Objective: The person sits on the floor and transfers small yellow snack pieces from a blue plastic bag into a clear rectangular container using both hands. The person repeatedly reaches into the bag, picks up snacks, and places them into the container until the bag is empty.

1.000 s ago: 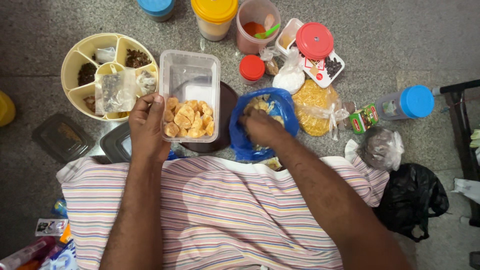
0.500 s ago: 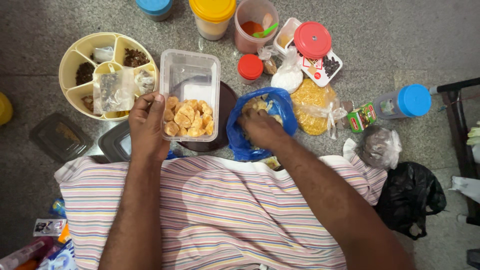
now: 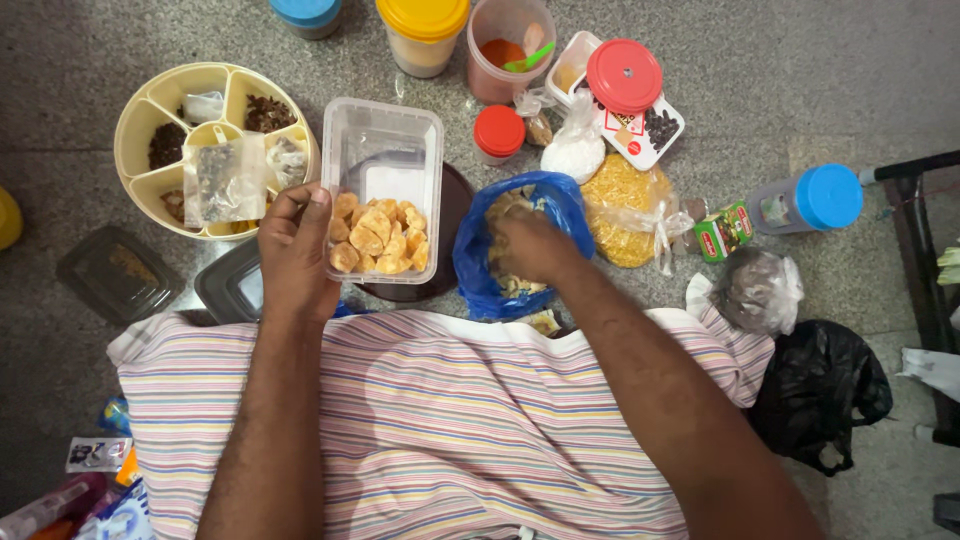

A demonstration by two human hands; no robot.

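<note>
A clear rectangular plastic tub (image 3: 383, 190) of amber chunks (image 3: 378, 240) is gripped at its near corner by the left hand (image 3: 296, 252). The right hand (image 3: 532, 246) is buried in a blue plastic bag (image 3: 520, 245), fingers curled; whether anything is held cannot be told. The tilted tub could spill. A small green-and-red packet (image 3: 727, 232) lies rightward.

Clear box (image 3: 385, 150) with amber-yellow chunks (image 3: 377, 238); blue bag (image 3: 560, 205); pale yellow divided tray (image 3: 140, 120); jars with yellow lid (image 3: 423, 15), red lid (image 3: 499, 130), blue lid (image 3: 830, 196); round red lid (image 3: 624, 75); black bag (image 3: 820, 390); cloth (image 3: 450, 420) striped pink, blue, yellow, white; speckled grey floor (image 3: 800, 60).
</note>
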